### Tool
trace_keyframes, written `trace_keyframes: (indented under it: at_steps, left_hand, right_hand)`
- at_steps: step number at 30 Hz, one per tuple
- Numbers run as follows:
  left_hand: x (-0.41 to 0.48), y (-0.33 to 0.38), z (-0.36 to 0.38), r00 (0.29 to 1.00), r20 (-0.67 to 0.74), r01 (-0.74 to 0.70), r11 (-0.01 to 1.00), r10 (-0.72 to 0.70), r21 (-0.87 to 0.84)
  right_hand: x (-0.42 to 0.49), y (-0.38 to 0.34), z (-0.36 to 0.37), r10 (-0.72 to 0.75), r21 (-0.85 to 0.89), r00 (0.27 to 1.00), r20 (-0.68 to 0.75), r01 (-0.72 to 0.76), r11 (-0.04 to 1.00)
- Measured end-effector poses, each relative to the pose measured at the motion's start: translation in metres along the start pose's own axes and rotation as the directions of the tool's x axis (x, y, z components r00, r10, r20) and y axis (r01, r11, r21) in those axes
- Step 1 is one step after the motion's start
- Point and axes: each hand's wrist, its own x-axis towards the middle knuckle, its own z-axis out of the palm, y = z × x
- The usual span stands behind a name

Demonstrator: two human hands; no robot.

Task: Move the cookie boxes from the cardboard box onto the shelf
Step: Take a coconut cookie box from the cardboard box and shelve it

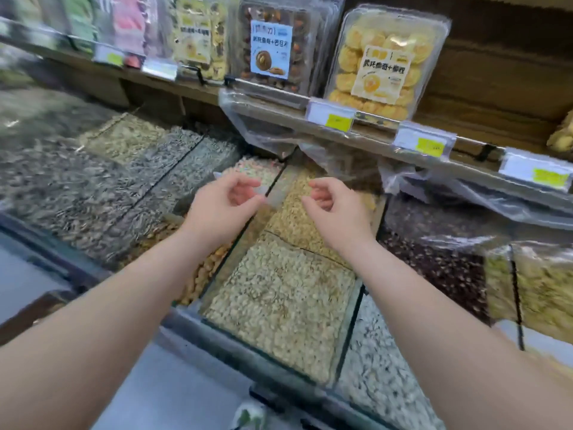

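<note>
A clear box of yellow cookies leans upright on the wooden shelf at the upper right. To its left stand a box of dark brown cookies and a box of pale cookies. My left hand and my right hand hover side by side below the shelf, over the seed bins. Both hold nothing, with fingers loosely curled and apart. No cardboard box is in view.
Glass bins of seeds and nuts fill the counter under my arms. Price tags with yellow stickers clip to the shelf rail. Clear plastic bags hang beneath the shelf. More packets line the shelf at upper left.
</note>
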Motion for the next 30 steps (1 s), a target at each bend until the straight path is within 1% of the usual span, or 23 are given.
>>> trace_keyframes:
  at_steps: [3, 6, 9, 13, 17, 19, 21, 25, 27, 30]
  left_hand:
    - [-0.069, -0.029, -0.039, 0.990, -0.039, 0.137, 0.990, -0.136, 0.023]
    - [-0.134, -0.054, -0.081, 0.953, -0.118, 0.284, 0.959, -0.279, 0.025]
    - [-0.194, -0.075, -0.124, 0.910, -0.195, 0.378, 0.926, -0.366, 0.023]
    - [-0.264, -0.106, -0.184, 0.825, -0.323, 0.491, 0.871, -0.463, 0.008]
    - [-0.326, -0.143, -0.252, 0.756, -0.380, 0.557, 0.829, -0.533, -0.054]
    - [-0.355, -0.163, -0.291, 0.721, -0.406, 0.580, 0.810, -0.561, -0.087]
    - [-0.379, -0.186, -0.332, 0.706, -0.414, 0.596, 0.798, -0.575, -0.091]
    - [-0.421, -0.233, -0.410, 0.696, -0.433, 0.612, 0.789, -0.573, -0.062]
    - [-0.434, -0.248, -0.442, 0.693, -0.442, 0.620, 0.783, -0.569, -0.036]
    - [-0.446, -0.274, -0.479, 0.674, -0.451, 0.629, 0.774, -0.585, -0.065]
  right_hand:
    - [-0.041, -0.015, 0.038, -0.034, 0.063, 0.981, 0.190, 0.022, 0.998]
    - [-0.077, -0.033, 0.084, -0.087, 0.080, 0.934, 0.346, 0.063, 0.995]
    - [-0.110, -0.064, 0.132, -0.159, 0.124, 0.882, 0.444, 0.115, 0.986]
    - [-0.155, -0.117, 0.192, -0.249, 0.158, 0.787, 0.564, 0.193, 0.968]
    - [-0.201, -0.175, 0.259, -0.322, 0.193, 0.693, 0.645, 0.259, 0.946]
    - [-0.225, -0.205, 0.296, -0.336, 0.207, 0.660, 0.672, 0.267, 0.941]
    - [-0.248, -0.236, 0.334, -0.342, 0.217, 0.640, 0.688, 0.269, 0.938]
    - [-0.295, -0.294, 0.412, -0.329, 0.239, 0.628, 0.705, 0.227, 0.944]
    - [-0.312, -0.317, 0.443, -0.325, 0.239, 0.613, 0.720, 0.222, 0.945]
    - [-0.324, -0.342, 0.481, -0.310, 0.226, 0.588, 0.747, 0.214, 0.950]
